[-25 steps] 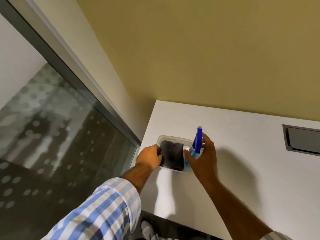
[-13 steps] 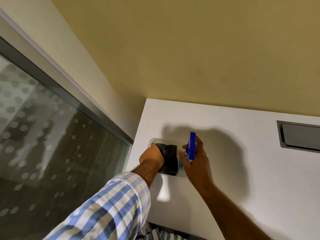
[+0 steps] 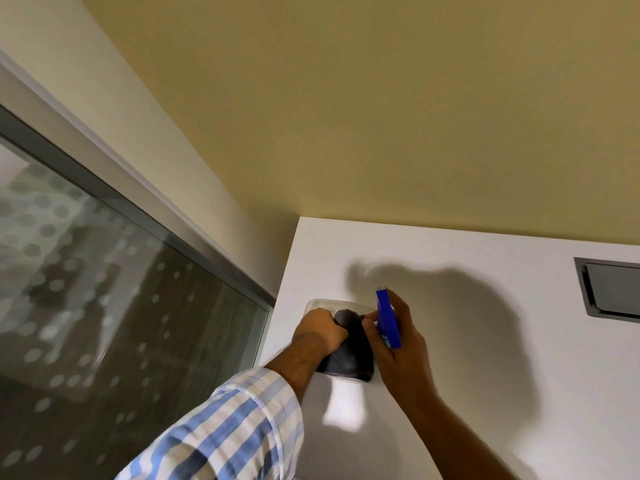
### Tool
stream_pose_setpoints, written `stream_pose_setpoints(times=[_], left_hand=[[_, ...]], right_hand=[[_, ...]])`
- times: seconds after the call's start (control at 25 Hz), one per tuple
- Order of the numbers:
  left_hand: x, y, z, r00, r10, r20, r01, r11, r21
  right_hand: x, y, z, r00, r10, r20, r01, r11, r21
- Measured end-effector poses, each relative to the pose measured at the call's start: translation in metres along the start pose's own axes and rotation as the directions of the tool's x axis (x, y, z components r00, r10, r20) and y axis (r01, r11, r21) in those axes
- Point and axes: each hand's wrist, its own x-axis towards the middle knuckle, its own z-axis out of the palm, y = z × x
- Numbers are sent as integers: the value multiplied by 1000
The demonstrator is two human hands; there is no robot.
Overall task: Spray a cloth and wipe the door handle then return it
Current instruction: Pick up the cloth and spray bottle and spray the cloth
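A dark grey cloth [image 3: 349,355] lies bunched in a clear plastic tray [image 3: 317,303] on the white table [image 3: 485,341], near its left edge. My left hand [image 3: 318,329] is closed on the cloth's upper left part. My right hand [image 3: 398,344] grips a spray bottle with a blue head [image 3: 388,320], upright just right of the cloth; the bottle's body is mostly hidden by my fingers. No door handle is in view.
A glass panel with a frosted dot pattern [image 3: 104,306] and grey metal frame [image 3: 138,202] runs along the left. A yellow wall [image 3: 381,116] stands behind the table. A dark recessed hatch [image 3: 613,292] sits in the tabletop at far right.
My left hand has closed tighter on the cloth and bunched it up in the tray. My right hand keeps hold of the spray bottle beside it. The view has tilted slightly.
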Motion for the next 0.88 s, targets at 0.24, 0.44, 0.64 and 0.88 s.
stream_pose_setpoints(times=[0.24, 0.44, 0.64, 0.88], left_hand=[[-42, -11, -30, 985, 130, -112, -171, 795, -583], [-62, -38, -54, 991, 133, 32, 20, 94, -995], [-74, -40, -61, 981, 191, 26, 39, -64, -997], [-90, -32, -62, 977, 205, 50, 58, -33, -998]], right_hand=[[9, -20, -12, 995, -96, 37, 92, 992, 91], [17, -51, -28, 976, -212, 57, 202, 968, 148], [6, -80, -19, 949, -285, 136, 278, 958, 67], [0, -82, -4, 987, -103, 123, 89, 990, 110]])
